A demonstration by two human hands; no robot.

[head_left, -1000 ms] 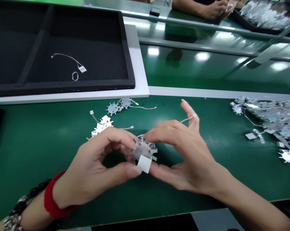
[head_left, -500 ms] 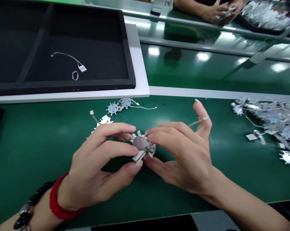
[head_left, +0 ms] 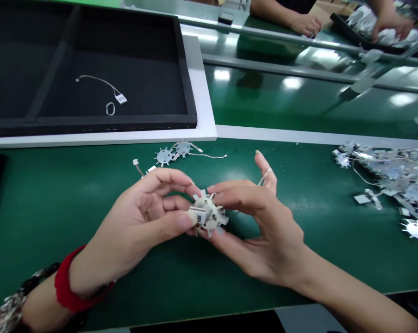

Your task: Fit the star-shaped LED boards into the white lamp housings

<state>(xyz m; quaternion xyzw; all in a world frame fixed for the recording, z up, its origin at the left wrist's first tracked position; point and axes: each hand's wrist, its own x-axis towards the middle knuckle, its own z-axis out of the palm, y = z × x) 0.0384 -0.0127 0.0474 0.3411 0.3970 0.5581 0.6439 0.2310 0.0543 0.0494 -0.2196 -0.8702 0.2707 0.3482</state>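
Toothed disc (head_left: 212, 213) sits near view centre. Your left hand (head_left: 144, 217), fingertips nearly together, pinches the white block (head_left: 199, 215) at its nine o'clock; your right hand (head_left: 271, 231), loosely curled, holds the disc from three o'clock. Disc pile (head_left: 403, 173): view's three o'clock.

Green bench (head_left: 333, 222) across my screen.
Beyond it I see a grey rail (head_left: 264, 65) and white light reflections (head_left: 222, 75) on glossy green.

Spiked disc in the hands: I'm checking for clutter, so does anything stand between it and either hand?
A small white block stands between the thumb of the left hand and the spiked disc. Nothing visible separates the right hand from the disc.
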